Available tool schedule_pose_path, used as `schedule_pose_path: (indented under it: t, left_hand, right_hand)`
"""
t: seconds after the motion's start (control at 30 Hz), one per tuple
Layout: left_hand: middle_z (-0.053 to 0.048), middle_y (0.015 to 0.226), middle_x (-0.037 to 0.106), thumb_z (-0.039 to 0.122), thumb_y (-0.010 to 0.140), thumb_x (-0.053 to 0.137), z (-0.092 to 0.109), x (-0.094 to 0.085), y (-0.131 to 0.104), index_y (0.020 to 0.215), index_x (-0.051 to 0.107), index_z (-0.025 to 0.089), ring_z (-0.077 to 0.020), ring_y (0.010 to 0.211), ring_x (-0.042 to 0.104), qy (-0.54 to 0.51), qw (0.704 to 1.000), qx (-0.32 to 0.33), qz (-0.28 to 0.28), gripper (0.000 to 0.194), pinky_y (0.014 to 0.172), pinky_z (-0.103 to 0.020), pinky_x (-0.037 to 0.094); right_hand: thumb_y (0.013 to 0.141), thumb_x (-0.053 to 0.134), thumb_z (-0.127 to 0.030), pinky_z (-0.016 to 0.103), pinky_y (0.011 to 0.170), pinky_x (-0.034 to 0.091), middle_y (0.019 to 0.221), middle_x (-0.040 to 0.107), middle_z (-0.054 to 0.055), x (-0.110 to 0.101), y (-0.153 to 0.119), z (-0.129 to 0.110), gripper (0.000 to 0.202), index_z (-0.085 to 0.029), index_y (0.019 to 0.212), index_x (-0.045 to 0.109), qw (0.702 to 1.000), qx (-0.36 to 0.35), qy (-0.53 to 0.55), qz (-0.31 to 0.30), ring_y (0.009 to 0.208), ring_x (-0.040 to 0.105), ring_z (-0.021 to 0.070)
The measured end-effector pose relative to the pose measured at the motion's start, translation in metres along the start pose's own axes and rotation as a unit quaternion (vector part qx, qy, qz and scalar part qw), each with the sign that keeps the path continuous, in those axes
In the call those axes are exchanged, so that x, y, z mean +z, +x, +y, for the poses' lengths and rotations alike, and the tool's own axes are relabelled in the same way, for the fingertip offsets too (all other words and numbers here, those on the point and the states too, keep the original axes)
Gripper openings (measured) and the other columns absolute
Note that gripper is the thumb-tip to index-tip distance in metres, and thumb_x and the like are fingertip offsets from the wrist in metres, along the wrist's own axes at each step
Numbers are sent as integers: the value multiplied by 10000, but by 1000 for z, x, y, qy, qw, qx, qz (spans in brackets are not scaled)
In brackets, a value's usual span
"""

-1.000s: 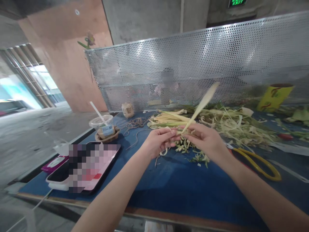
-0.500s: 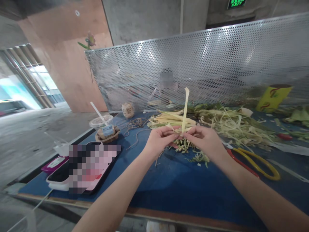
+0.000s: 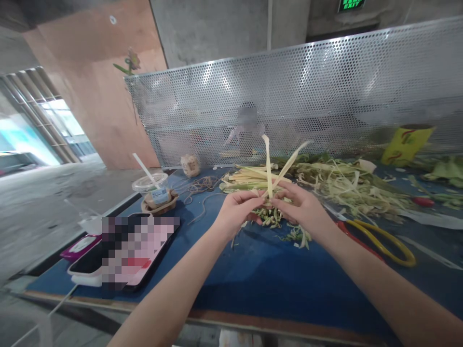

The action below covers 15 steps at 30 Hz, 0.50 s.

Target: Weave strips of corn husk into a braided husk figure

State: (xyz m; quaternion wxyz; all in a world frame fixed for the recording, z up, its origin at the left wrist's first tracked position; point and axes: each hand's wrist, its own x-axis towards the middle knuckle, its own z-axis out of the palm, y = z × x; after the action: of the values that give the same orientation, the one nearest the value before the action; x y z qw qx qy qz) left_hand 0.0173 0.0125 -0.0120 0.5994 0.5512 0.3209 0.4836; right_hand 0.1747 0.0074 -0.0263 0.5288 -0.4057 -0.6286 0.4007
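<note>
My left hand (image 3: 239,208) and my right hand (image 3: 306,206) meet over the table, fingertips pinched together. Between them two pale yellow-green husk strips (image 3: 268,166) stick up in a V, one nearly upright and one slanting right. Both hands are closed on the lower ends, which the fingers partly hide. Just below and behind the fingers lies a heap of small green plant scraps (image 3: 269,219). A bundle of pale husk strips (image 3: 246,176) rests behind my left hand.
Scissors (image 3: 379,241) with red and yellow handles lie right of my right forearm. Loose husks (image 3: 340,185) spread behind. At left are a lidded cup with a straw (image 3: 155,193), string (image 3: 202,185) and phones (image 3: 88,262). Perforated metal screen (image 3: 282,96) stands at the back; a person sits behind it.
One strip stood upright between my fingers before; now a second slants out to the right beside it. My right fingers have spread a little around the strips, and the view has shifted slightly.
</note>
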Motion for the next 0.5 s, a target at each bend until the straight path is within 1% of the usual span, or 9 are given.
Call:
schedule_pose_path:
  t: [0.07,0.13,0.2,0.27,0.33,0.4,0.43,0.5]
  left_hand:
    - [-89,745,648,328,599,693,-1,1,0,708,675,96,-149,648,584,11,1000,-3,14,257,393,-191,424]
    - [-53,629,610,361,590,699,-2,3,0,640,647,98,-127,567,561,32,998,2,45,273,352,-175,388]
    - [-24,563,569,372,581,704,-3,4,0,597,618,103,-101,498,527,52,996,5,74,283,319,-159,348]
    - [-18,563,558,383,604,683,-4,5,0,605,611,107,-98,495,526,61,995,-2,75,285,305,-149,327]
    - [-15,576,545,391,632,659,-5,5,0,625,611,112,-103,518,539,67,996,-10,56,283,301,-143,322]
    - [-1,565,513,392,644,646,-6,5,-1,618,604,114,-91,500,517,85,996,-9,30,283,303,-144,330]
    - [9,553,491,393,647,642,-7,5,-1,614,601,115,-79,476,491,97,995,-6,19,283,305,-147,335]
    - [26,531,454,386,657,631,-8,5,-1,619,601,113,-57,429,429,119,993,0,1,278,305,-155,344]
  right_hand:
    - [692,626,-285,225,515,472,729,549,-12,2,-1,0,439,-245,1120,532,998,-45,-52,13,580,558,105]
    - [689,627,-259,256,620,510,751,547,-5,5,-4,2,425,-236,1106,543,994,-73,-81,23,681,597,135]
    - [703,614,-255,263,607,524,775,541,2,8,-6,3,411,-231,1106,537,992,-83,-92,29,666,606,138]
    - [727,590,-262,262,554,525,835,551,22,9,-7,5,368,-231,1091,545,986,-114,-107,51,619,597,127]
    - [742,576,-255,283,571,526,902,563,49,7,-8,4,267,-221,1005,603,968,-178,-152,95,625,590,130]
    - [745,574,-229,321,675,518,926,572,67,3,-7,0,165,-216,886,658,933,-255,-215,134,731,594,163]
    - [747,571,-213,336,722,504,921,575,70,1,-7,-2,139,-221,842,673,915,-288,-245,139,794,588,180]
    - [759,558,-197,348,752,485,904,589,68,-2,-6,-6,148,-244,818,685,892,-329,-287,118,870,572,198]
